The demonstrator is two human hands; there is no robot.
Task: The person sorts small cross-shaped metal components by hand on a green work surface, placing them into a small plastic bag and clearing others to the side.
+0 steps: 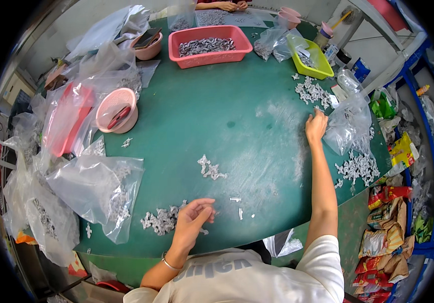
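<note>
My left hand [193, 218] hovers by the near edge of the table, its thumb and fingers apart with nothing visible between them. Beside and partly under it lies a pile of small grey cast pieces [161, 221]. Far to the right, my right hand [317, 126] reaches to the lower edge of another pile of grey pieces [310, 92], fingers bent together; what they grip is too small to tell. A clear plastic bag [349, 123] lies right of that hand. A smaller cluster of grey pieces [211, 168] rests mid-table, with two thin pale bits [240, 213] nearer to me.
A red tub [210, 61] of grey parts stands at the back, a yellow-green tray [312, 73] right of it. A pink basket [132, 121] holds red-handled pliers [119, 116]. Plastic bags [95, 187] crowd the left. Another person's hands [231, 6] show at the far side.
</note>
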